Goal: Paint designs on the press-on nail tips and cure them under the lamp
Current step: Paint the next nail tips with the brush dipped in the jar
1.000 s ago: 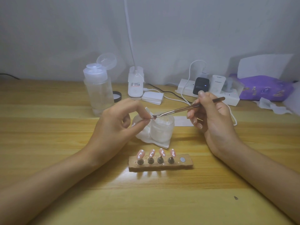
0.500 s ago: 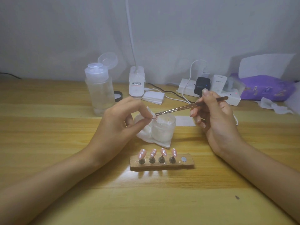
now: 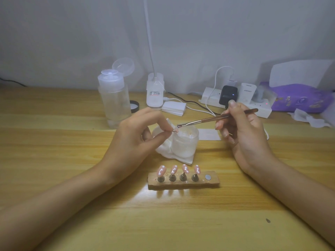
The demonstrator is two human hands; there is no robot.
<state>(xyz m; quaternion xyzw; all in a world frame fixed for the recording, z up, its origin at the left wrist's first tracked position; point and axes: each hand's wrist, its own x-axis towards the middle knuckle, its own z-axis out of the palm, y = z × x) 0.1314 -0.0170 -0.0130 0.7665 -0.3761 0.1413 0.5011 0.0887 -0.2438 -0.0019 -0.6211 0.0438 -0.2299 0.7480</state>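
My left hand (image 3: 134,136) pinches a small pink nail tip (image 3: 175,131) between thumb and forefinger over a frosted jar (image 3: 184,144). My right hand (image 3: 243,134) holds a thin metal tool (image 3: 215,118) like a pen, its flat tip just above and right of the nail tip, not touching it. A wooden holder (image 3: 183,182) at the front carries several pink nail tips (image 3: 185,168) on small stands, with one bare magnet spot at its right end. A white lamp base (image 3: 155,93) with a gooseneck stands at the back.
A clear pump bottle (image 3: 114,102) with its lid flipped up stands back left. White tissue (image 3: 166,151) lies under the jar. A white power strip (image 3: 235,100) with plugs and cables, a purple tissue pack (image 3: 299,98) and cotton pads (image 3: 174,108) line the back.
The tool's tip has lifted a little off the nail tip and drawn slightly to the right. My left hand keeps its pinch in nearly the same place.
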